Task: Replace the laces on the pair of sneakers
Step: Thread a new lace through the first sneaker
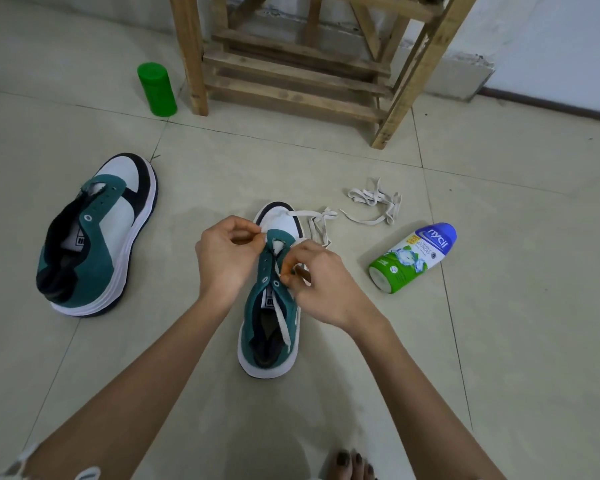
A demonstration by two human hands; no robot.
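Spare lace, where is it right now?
In the head view, the spare lace lies bundled on the floor right of centre, between the wooden stool and the nycil bottle.

Spread over pale tiled floor: unlaced sneaker at left, second sneaker at centre, loose white lace, toppled powder bottle, upright green canister, wooden stand.

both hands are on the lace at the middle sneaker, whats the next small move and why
Probably pull the slack through the front eyelets. The left hand and right hand each pinch the white lace near the toe of the sneaker, loose lace lies past the toe, and the eyelets nearer the ankle look empty.
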